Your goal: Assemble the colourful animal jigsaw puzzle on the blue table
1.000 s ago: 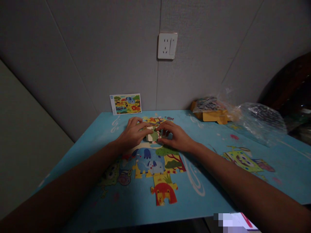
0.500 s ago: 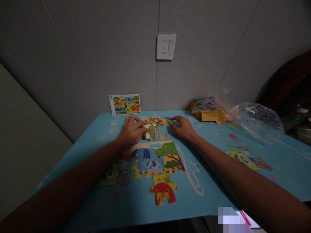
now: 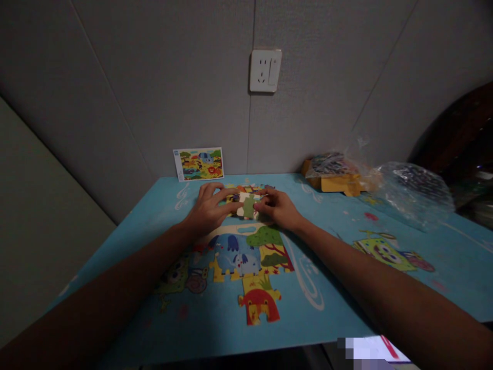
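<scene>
Between my two hands is a green and cream puzzle piece (image 3: 248,206), raised a little over the far part of the table. My left hand (image 3: 210,208) grips its left edge with thumb and fingers. From the right, my right hand (image 3: 279,208) pinches the opposite edge. Nearer to me lies a joined puzzle section (image 3: 236,254) with blue elephants, a tree and bushes. A lion piece (image 3: 259,306) hangs below it, joined to a yellow grass piece. Loose puzzle pieces (image 3: 246,188) lie behind my hands, partly hidden by them.
A picture card (image 3: 200,165) of the animal scene leans against the wall at the back left. An orange box (image 3: 335,182) and a crumpled clear plastic bag (image 3: 414,192) sit at the back right. The blue table (image 3: 327,329) carries printed cartoon figures.
My right hand reached out to the loose pieces at the back, then came back to the held piece. My left hand stayed nearly in place, with the piece shifting slightly right and up.
</scene>
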Demonstrator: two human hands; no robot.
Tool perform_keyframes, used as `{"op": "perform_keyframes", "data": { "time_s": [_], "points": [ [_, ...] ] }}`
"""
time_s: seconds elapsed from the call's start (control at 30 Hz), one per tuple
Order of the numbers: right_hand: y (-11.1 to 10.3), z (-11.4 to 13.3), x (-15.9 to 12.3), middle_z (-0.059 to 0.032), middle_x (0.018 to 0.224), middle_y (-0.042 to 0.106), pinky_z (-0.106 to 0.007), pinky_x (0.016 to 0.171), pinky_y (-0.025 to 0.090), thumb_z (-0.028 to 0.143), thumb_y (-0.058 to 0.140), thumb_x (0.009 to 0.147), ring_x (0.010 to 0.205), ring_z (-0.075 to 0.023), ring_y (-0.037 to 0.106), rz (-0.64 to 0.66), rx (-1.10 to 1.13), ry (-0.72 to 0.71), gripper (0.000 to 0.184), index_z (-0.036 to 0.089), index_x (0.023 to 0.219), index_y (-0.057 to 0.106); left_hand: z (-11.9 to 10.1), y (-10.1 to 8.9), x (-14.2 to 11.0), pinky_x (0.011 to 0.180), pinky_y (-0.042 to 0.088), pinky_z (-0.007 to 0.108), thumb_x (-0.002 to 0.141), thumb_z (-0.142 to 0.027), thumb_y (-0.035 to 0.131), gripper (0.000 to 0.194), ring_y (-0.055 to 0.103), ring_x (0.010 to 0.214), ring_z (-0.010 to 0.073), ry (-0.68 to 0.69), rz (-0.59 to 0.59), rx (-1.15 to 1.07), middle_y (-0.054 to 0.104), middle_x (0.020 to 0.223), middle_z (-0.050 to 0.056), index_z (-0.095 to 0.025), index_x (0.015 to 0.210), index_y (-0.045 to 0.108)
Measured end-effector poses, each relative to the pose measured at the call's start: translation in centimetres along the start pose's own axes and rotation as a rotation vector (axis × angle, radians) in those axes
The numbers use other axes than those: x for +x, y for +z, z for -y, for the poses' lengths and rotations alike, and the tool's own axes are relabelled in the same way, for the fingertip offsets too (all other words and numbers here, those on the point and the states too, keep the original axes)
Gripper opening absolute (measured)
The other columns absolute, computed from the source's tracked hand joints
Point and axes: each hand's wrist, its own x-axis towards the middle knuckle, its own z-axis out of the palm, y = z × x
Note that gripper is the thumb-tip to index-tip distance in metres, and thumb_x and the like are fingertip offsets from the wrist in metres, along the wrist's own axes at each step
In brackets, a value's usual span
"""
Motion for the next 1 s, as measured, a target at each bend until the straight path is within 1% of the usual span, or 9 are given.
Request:
{"op": "perform_keyframes", "data": {
  "time_s": [0.13,0.2,0.27,0.33,0.5,0.63,0.77,0.9,1.0],
  "points": [
    [-3.3,-0.8,1.1,-0.0047,0.074,0.068,-0.029,0.063,0.045,0.033,0.06,0.076,0.066,-0.0174,0.061,-0.435,-0.336,0.091,0.032,0.015,0.102,0.065,0.3,0.1,-0.2,0.092,0.036,0.048,0.09,-0.021,0.056,0.037,0.047,0.108,0.0305,-0.177,0.044,0.038,0.068,0.116,0.011,-0.017,0.126,0.06],
    [-4.6,-1.3,1.3,-0.0078,0.079,0.07,-0.03,0.065,0.046,0.027,0.057,0.076,0.07,-0.0196,0.063,-0.54,-0.443,0.174,0.03,0.013,0.1,0.068,0.4,0.3,-0.5,0.095,0.034,0.051,0.088,-0.029,0.058,0.043,0.046,0.112,0.0336,-0.277,0.088,0.043,0.067,0.116,0.012,-0.014,0.129,0.056],
    [-5.1,-1.6,1.3,-0.0089,0.079,0.071,-0.029,0.064,0.045,0.024,0.056,0.074,0.07,-0.0204,0.064,-0.515,-0.492,0.229,0.028,0.012,0.095,0.071,0.6,0.5,-0.7,0.098,0.031,0.054,0.086,-0.039,0.06,0.05,0.043,0.117,0.0369,-0.357,0.154,0.047,0.066,0.12,0.013,-0.013,0.128,0.056],
    [-5.0,-1.6,1.2,-0.008,0.077,0.071,-0.027,0.062,0.044,0.022,0.057,0.074,0.07,-0.0196,0.065,-0.42,-0.538,0.266,0.028,0.012,0.094,0.072,0.6,0.6,-0.8,0.101,0.028,0.056,0.085,-0.047,0.059,0.054,0.039,0.123,0.0389,-0.417,0.247,0.049,0.063,0.126,0.012,-0.014,0.128,0.057],
    [-3.6,-0.8,1.2,-0.0064,0.08,0.072,-0.023,0.064,0.043,0.022,0.058,0.076,0.074,-0.0175,0.065,-0.276,-0.7,0.296,0.028,0.013,0.099,0.072,0.5,0.9,-1.0,0.105,0.024,0.057,0.087,-0.054,0.054,0.049,0.035,0.127,0.04,-0.511,0.416,0.072,0.065,0.125,0.01,-0.017,0.117,0.066],
    [-3.5,-0.8,1.1,-0.0105,0.09,0.072,-0.029,0.077,0.045,0.029,0.061,0.077,0.087,-0.0228,0.064,-0.263,-0.858,0.271,0.028,0.016,0.099,0.074,0.6,1.0,-1.0,0.103,0.025,0.056,0.088,-0.052,0.054,0.045,0.038,0.124,0.0386,-0.526,0.413,0.05,0.067,0.121,0.008,-0.019,0.113,0.068],
    [-3.4,-1.2,0.9,-0.0134,0.109,0.066,-0.037,0.09,0.044,0.027,0.063,0.077,0.106,-0.0276,0.058,-0.304,-0.931,0.179,0.035,0.019,0.11,0.07,0.7,1.0,-1.0,0.102,0.026,0.056,0.086,-0.048,0.057,0.038,0.039,0.122,0.038,-0.521,0.389,0.012,0.068,0.118,0.007,-0.019,0.108,0.07],
    [-2.6,-0.7,0.6,-0.0147,0.112,0.064,-0.039,0.092,0.043,0.023,0.062,0.077,0.108,-0.0286,0.056,-0.287,-0.93,0.098,0.036,0.017,0.112,0.068,0.7,1.0,-0.9,0.102,0.025,0.056,0.085,-0.042,0.059,0.03,0.04,0.119,0.0365,-0.455,0.347,-0.011,0.07,0.113,0.007,-0.018,0.101,0.07],
    [-1.9,0.0,0.3,-0.0128,0.108,0.067,-0.04,0.093,0.043,0.023,0.063,0.078,0.104,-0.0276,0.058,-0.233,-0.876,-0.021,0.031,0.015,0.107,0.067,0.7,1.0,-0.9,0.102,0.027,0.054,0.085,-0.036,0.059,0.028,0.043,0.114,0.0333,-0.417,0.318,-0.044,0.071,0.107,0.007,-0.019,0.104,0.068]
  ]
}}
